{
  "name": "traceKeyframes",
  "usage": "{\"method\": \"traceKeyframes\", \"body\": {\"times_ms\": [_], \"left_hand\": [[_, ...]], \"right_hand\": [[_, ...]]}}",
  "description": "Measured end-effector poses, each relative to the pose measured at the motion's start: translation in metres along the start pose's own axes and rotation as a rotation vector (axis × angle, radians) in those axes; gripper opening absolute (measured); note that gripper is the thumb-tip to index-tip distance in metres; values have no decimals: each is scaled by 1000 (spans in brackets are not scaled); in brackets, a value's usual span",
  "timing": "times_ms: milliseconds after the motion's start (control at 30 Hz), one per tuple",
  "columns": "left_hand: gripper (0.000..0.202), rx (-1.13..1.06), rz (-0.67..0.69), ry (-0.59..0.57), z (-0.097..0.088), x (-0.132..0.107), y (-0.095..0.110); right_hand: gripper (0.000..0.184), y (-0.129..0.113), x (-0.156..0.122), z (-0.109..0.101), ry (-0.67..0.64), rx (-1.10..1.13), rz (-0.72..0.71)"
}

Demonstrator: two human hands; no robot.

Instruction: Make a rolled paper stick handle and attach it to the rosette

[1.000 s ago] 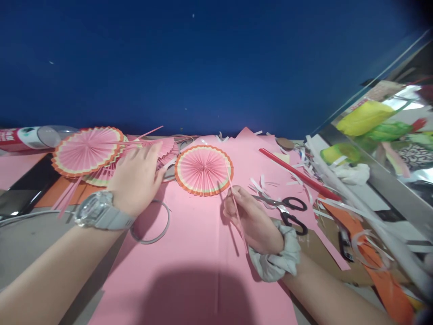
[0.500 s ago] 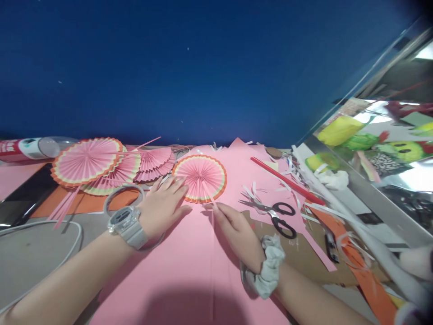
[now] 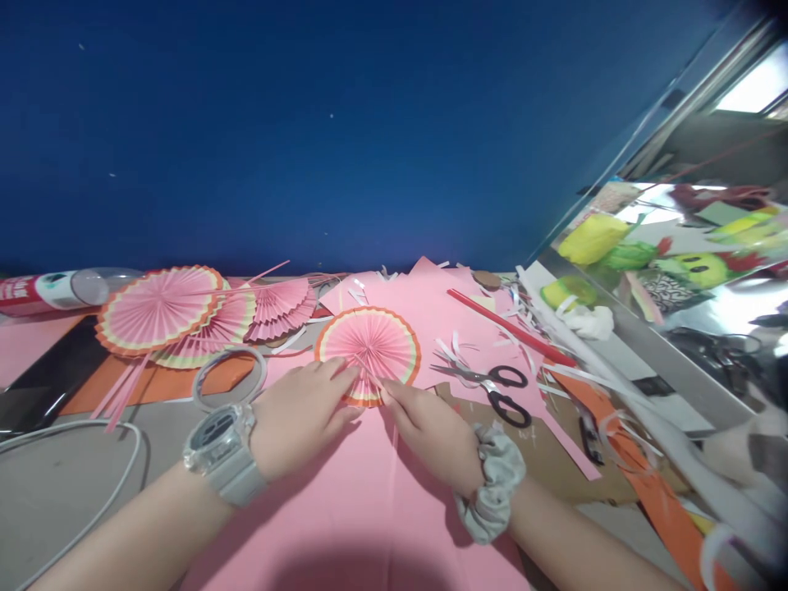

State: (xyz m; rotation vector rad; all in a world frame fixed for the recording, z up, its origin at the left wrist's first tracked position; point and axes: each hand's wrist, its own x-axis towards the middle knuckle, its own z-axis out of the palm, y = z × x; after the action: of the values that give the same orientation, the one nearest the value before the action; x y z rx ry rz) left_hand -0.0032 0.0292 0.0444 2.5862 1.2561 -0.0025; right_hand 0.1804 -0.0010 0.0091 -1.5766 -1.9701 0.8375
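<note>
A round pleated paper fan (image 3: 385, 341), pink with a yellow and orange rim, lies flat on a large pink paper sheet (image 3: 345, 513). My left hand (image 3: 301, 419) rests on the fan's lower left edge, fingers extended and lying on the pleats. At the lower edge, my right hand (image 3: 431, 427) is closed in a pinch on a narrow pink paper strip (image 3: 368, 371) that reaches over the pleats toward the centre. Its fingertips hide part of the strip. Scissors (image 3: 486, 382) with black handles lie partly open to the right of my right hand.
More pleated fans (image 3: 163, 312) are piled at left, near a plastic bottle (image 3: 74, 287). A tape roll (image 3: 227, 377) lies beside my left wrist. Rightward are a red strip (image 3: 510, 328), paper scraps, a cutter knife (image 3: 589, 435) and a long white roll (image 3: 616, 386). A blue wall (image 3: 332, 180) stands behind.
The fan sits slightly lower in view. My right hand has brought the strip's end up onto the pleats; my left hand has shifted lower and right, onto the fan's edge.
</note>
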Motion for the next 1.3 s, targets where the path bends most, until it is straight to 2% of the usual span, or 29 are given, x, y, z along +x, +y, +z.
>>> {"method": "traceKeyframes", "body": {"times_ms": [67, 133, 300, 400, 500, 567, 667, 733, 900, 1067, 1300], "left_hand": [[31, -19, 11, -11, -2, -1, -2], [32, -48, 18, -38, -3, -3, -2], [39, -138, 33, -78, -11, -12, 6], [37, -144, 53, -47, -11, -13, 10], [37, -51, 56, 42, 3, -10, 9], [51, 28, 41, 85, 20, -7, 7], [65, 67, 43, 75, 44, -5, 4], [70, 67, 58, 53, 52, -3, 4], [80, 61, 38, 62, 50, 1, 7], [71, 59, 73, 31, 47, 4, 6], [66, 119, 62, 20, 50, 6, 6]], "right_hand": [[28, -2, 0, -2, -12, -177, 40], [31, -2, -2, -6, -21, -265, 63], [29, 2, -13, -21, -33, -276, 58], [32, 9, -23, -29, -12, -142, 51], [35, 18, -31, -28, 4, -11, 55], [36, 21, -35, -25, 3, -23, 60], [36, 23, -37, -21, -20, -123, 44], [36, 21, -39, -20, -46, -176, 66], [29, 18, -42, -22, -48, -243, 149], [35, 23, -43, -21, -54, -282, 172], [49, 31, -44, -17, -86, -315, 85]]}}
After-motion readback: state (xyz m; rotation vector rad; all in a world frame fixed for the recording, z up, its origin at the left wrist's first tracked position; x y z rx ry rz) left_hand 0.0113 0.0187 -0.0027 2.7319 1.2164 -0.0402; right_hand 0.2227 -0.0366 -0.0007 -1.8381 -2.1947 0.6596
